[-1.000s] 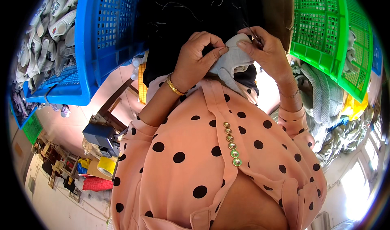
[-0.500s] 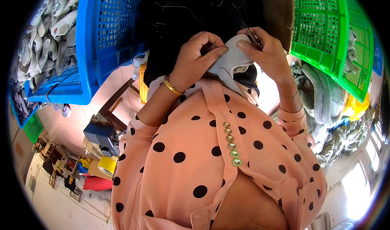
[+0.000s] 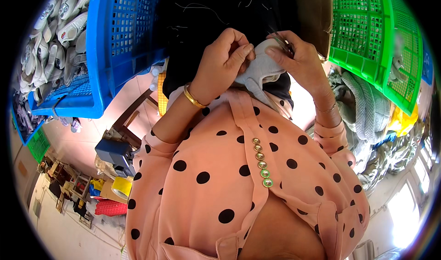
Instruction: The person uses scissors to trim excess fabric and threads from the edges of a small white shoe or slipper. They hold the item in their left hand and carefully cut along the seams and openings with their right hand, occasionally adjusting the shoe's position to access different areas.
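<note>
A light grey fabric shoe (image 3: 262, 68) lies over my lap, its pale end pointing away from me. My right hand (image 3: 304, 62) grips the far right side of it, thumb pressed on the fabric. The same hand holds a small pair of metal scissors (image 3: 283, 42), whose thin blades point up and left past the fingers. My left hand (image 3: 221, 63) is closed in a pinch just left of the shoe, slightly apart from the pale end. Whatever lies between its fingertips is too small or hidden to make out.
A blue plastic crate (image 3: 101, 53) stands at my left, with many grey shoes (image 3: 57, 39) beyond it. Green crates (image 3: 363, 35) stand at my right, above piled grey shoes (image 3: 356, 104). Loose threads (image 3: 197, 7) lie on the black cloth before me.
My left hand has drawn back slightly from the shoe, its thumb and fingertips lifting off the fabric. My right hand keeps its hold on the shoe and scissors, almost still.
</note>
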Action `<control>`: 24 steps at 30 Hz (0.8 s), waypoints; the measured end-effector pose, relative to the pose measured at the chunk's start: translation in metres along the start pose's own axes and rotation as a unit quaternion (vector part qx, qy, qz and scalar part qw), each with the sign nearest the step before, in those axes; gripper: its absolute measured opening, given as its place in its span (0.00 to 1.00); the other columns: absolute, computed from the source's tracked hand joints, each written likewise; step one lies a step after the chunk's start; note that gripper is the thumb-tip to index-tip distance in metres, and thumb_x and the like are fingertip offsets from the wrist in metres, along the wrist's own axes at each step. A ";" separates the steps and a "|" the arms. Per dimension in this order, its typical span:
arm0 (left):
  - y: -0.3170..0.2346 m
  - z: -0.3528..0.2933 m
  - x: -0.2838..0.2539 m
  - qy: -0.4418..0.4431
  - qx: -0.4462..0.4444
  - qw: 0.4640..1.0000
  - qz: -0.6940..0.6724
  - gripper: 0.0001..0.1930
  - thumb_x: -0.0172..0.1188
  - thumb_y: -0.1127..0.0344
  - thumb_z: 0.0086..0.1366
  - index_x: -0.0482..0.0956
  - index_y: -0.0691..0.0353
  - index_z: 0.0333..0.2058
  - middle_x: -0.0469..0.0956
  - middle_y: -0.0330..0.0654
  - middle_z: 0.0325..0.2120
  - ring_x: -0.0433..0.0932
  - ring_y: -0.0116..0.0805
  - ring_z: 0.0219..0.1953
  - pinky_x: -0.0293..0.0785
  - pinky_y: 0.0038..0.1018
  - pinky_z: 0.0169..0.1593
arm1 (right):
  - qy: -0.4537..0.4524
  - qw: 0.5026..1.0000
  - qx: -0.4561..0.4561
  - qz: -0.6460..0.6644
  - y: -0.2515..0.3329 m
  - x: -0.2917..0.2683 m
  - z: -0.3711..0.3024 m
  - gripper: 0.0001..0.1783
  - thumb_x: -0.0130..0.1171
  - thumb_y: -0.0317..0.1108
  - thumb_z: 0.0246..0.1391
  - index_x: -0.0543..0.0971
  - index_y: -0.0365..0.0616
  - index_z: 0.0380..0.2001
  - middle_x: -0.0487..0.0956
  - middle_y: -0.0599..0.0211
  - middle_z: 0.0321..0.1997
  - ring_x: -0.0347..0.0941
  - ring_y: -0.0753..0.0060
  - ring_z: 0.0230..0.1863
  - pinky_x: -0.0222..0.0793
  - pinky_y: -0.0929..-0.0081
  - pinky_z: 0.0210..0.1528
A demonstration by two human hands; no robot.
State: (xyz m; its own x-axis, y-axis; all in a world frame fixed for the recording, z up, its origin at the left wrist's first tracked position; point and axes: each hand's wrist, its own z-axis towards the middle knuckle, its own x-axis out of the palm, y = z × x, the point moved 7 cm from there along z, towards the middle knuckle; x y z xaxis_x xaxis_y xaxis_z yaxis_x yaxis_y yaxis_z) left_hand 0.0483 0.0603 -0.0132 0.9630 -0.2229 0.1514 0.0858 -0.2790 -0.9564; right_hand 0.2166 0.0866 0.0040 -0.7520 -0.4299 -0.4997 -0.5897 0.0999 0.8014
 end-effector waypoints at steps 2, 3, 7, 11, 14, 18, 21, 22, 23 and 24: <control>0.001 0.000 -0.003 0.022 -0.057 0.989 -0.131 0.03 0.53 0.71 0.69 0.72 0.64 0.35 0.75 0.36 0.24 0.68 0.19 0.23 0.66 0.15 0.29 | 0.002 1.000 -0.001 0.003 -0.001 0.000 -0.001 0.28 0.66 0.46 0.52 0.75 0.33 0.46 0.81 0.56 0.28 0.78 0.71 0.30 0.73 0.76 0.36; 0.002 -0.002 -0.007 0.033 -0.085 0.976 -0.196 0.03 0.52 0.72 0.69 0.72 0.63 0.35 0.74 0.35 0.24 0.67 0.19 0.23 0.66 0.15 0.29 | 0.002 1.000 0.004 0.010 -0.004 -0.001 -0.001 0.28 0.66 0.46 0.52 0.75 0.33 0.46 0.81 0.56 0.28 0.78 0.70 0.30 0.73 0.76 0.36; -0.005 -0.009 -0.025 0.076 -0.087 0.993 0.023 0.11 0.58 0.73 0.65 0.76 0.64 0.46 0.76 0.34 0.23 0.72 0.18 0.25 0.69 0.15 0.31 | 0.007 1.000 0.012 0.009 -0.007 -0.001 -0.002 0.22 0.64 0.40 0.54 0.75 0.37 0.47 0.81 0.61 0.34 0.75 0.80 0.35 0.72 0.81 0.38; -0.012 -0.015 -0.012 0.150 -0.136 0.952 0.230 0.11 0.61 0.72 0.62 0.79 0.64 0.44 0.78 0.37 0.22 0.75 0.21 0.22 0.71 0.16 0.30 | 0.018 1.000 0.009 0.015 -0.003 0.004 -0.003 0.24 0.65 0.42 0.53 0.75 0.36 0.47 0.81 0.59 0.33 0.76 0.76 0.33 0.72 0.79 0.38; -0.019 -0.004 -0.011 0.215 -0.067 0.927 0.300 0.07 0.61 0.68 0.63 0.80 0.63 0.38 0.79 0.39 0.24 0.75 0.24 0.23 0.73 0.18 0.32 | 0.009 1.000 -0.015 -0.001 0.001 0.002 0.000 0.27 0.66 0.45 0.52 0.75 0.33 0.47 0.81 0.56 0.28 0.78 0.69 0.30 0.72 0.76 0.36; -0.026 0.010 -0.022 0.122 0.081 0.987 0.070 0.07 0.58 0.65 0.66 0.77 0.63 0.37 0.80 0.40 0.29 0.74 0.25 0.22 0.71 0.18 0.30 | 0.003 1.000 -0.003 0.004 -0.003 -0.001 -0.001 0.28 0.66 0.46 0.52 0.75 0.33 0.46 0.80 0.56 0.28 0.78 0.71 0.30 0.72 0.76 0.35; -0.020 0.010 -0.013 0.104 -0.064 0.977 -0.176 0.08 0.56 0.65 0.68 0.73 0.63 0.41 0.77 0.38 0.29 0.71 0.21 0.21 0.67 0.16 0.27 | -0.008 1.000 -0.004 0.002 -0.005 -0.002 -0.001 0.28 0.66 0.46 0.52 0.75 0.33 0.46 0.80 0.57 0.27 0.76 0.73 0.28 0.72 0.76 0.34; -0.024 0.009 -0.006 0.140 -0.056 0.961 -0.233 0.11 0.53 0.63 0.70 0.70 0.64 0.46 0.74 0.37 0.25 0.67 0.18 0.20 0.64 0.16 0.25 | -0.014 1.000 -0.006 0.001 -0.005 -0.002 -0.002 0.28 0.66 0.46 0.52 0.75 0.33 0.46 0.79 0.57 0.27 0.76 0.73 0.28 0.72 0.77 0.34; -0.025 0.010 -0.008 0.122 -0.034 0.985 -0.115 0.12 0.53 0.63 0.70 0.70 0.64 0.46 0.73 0.38 0.24 0.67 0.19 0.19 0.63 0.16 0.24 | -0.013 1.000 0.002 0.007 -0.005 -0.003 -0.002 0.28 0.66 0.46 0.52 0.75 0.33 0.46 0.79 0.58 0.26 0.75 0.73 0.27 0.71 0.77 0.34; -0.028 0.011 -0.009 0.101 -0.011 0.995 0.005 0.13 0.54 0.62 0.70 0.69 0.64 0.46 0.73 0.38 0.24 0.66 0.19 0.19 0.63 0.17 0.24 | -0.011 1.000 0.010 0.013 -0.006 -0.003 -0.002 0.28 0.66 0.46 0.52 0.75 0.33 0.46 0.79 0.58 0.26 0.75 0.74 0.27 0.71 0.77 0.34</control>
State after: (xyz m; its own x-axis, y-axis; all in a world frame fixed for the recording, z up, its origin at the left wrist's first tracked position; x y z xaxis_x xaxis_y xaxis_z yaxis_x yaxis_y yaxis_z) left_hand 0.0402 0.0808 0.0094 0.8924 -0.4085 0.1918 0.0691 -0.2964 -0.9526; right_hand 0.2230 0.0852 0.0016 -0.7732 -0.4063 -0.4870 -0.5760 0.1284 0.8073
